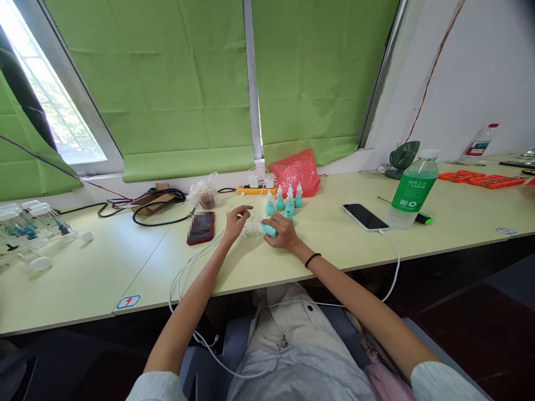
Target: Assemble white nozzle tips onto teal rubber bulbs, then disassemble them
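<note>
My right hand (285,231) is closed round a teal squeeze bulb (270,229) lying on its side just above the table. To its left, my left hand (236,224) has its thumb and forefinger apart, and I see nothing between them. Small clear plastic pieces (252,226) lie on the table between the two hands; their exact shape is hard to make out. Behind my right hand stand several teal bulbs with pale pointed nozzles (280,199). A teal bulb without a nozzle (288,214) stands closest to that hand.
A red phone (201,227) and white cables lie left of my hands. Behind are an orange power strip (251,190) and red bubble wrap (297,174). On the right are a white phone (365,216) on a cable, a large bottle (412,192) and a fan (403,159).
</note>
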The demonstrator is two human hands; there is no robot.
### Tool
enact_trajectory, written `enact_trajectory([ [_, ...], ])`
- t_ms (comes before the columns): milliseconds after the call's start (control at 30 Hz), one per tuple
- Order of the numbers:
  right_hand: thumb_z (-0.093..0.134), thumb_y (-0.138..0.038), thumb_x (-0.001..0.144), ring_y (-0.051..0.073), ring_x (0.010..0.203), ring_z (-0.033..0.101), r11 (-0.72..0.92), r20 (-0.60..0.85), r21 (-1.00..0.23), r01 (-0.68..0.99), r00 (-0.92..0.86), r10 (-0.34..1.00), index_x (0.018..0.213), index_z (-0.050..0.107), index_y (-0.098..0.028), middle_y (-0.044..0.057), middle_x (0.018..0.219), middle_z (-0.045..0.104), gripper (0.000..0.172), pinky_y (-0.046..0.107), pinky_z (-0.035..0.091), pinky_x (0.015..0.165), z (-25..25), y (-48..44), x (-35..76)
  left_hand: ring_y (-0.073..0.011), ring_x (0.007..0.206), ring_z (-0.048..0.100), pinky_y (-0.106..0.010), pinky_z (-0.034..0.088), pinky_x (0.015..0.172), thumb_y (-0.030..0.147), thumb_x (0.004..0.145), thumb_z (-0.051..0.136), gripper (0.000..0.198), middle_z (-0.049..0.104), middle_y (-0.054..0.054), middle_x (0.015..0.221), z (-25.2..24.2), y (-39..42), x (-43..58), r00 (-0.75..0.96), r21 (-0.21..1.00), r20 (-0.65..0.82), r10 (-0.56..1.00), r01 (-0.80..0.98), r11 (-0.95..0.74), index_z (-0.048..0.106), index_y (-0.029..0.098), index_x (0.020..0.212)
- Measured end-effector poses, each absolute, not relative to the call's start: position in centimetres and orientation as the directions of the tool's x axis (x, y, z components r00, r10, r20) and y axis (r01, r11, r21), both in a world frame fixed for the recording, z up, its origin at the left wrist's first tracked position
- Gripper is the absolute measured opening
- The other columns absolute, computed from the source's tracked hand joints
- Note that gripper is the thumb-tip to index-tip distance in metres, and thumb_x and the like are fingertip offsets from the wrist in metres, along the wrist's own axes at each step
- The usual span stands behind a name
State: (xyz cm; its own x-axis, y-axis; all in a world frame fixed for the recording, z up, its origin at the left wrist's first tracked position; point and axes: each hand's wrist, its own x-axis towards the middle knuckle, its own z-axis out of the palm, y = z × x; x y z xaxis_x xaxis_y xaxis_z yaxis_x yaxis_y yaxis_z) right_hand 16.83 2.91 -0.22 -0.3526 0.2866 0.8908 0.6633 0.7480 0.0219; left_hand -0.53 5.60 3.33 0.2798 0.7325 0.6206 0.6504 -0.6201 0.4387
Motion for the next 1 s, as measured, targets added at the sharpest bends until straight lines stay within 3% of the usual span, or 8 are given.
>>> enact_trajectory([
  [233,0.051,-0.021,0.058,0.02,0.073,0.055,0.74,0.91,-0.046,0.671,-0.277,0.308,0.089,0.052,-0.016,0.006,0.078,0.059,0.031,0.031,0.045,0.064,-0.1,2.9,17.0,-0.0124,0.076,0.054,-0.019,0.043,0.057,0.027,0.079,0.045,0.027,0.059,-0.003,0.089,4.1,4.1,0.2,0.485,0.427,0.58,0.654,0.503,-0.752,0.06,0.022,0.1],
  [500,0.05,-0.021,0.058,0.02,0.072,0.056,0.703,0.924,-0.088,0.706,-0.206,0.322,0.087,0.048,-0.017,0.006,0.077,0.059,0.03,0.03,0.044,0.061,0.0,2.9,17.0,-0.0182,0.084,0.045,-0.034,0.038,0.076,0.03,0.08,0.048,0.021,0.056,-0.006,0.087,3.5,4.0,0.7,0.443,0.264,0.709,0.548,0.554,-0.79,0.063,0.025,0.094],
  [767,0.048,-0.019,0.059,0.02,0.073,0.054,0.699,0.927,-0.055,0.713,-0.224,0.301,0.088,0.047,-0.017,0.006,0.076,0.058,0.029,0.03,0.043,0.062,0.0,3.0,17.0,-0.0189,0.083,0.043,-0.035,0.04,0.072,0.03,0.08,0.048,0.018,0.059,-0.006,0.082,3.2,3.8,1.3,0.418,0.166,0.785,0.457,0.57,-0.805,0.065,0.023,0.079],
  [1000,0.048,-0.018,0.059,0.02,0.072,0.052,0.698,0.923,-0.021,0.716,-0.254,0.288,0.087,0.049,-0.016,0.006,0.075,0.057,0.028,0.03,0.042,0.06,0.0,3.0,17.2,-0.0185,0.082,0.044,-0.033,0.041,0.072,0.027,0.08,0.048,0.017,0.059,-0.006,0.079,3.4,3.7,1.3,0.412,0.144,0.796,0.444,0.583,-0.8,0.063,0.019,0.078],
])
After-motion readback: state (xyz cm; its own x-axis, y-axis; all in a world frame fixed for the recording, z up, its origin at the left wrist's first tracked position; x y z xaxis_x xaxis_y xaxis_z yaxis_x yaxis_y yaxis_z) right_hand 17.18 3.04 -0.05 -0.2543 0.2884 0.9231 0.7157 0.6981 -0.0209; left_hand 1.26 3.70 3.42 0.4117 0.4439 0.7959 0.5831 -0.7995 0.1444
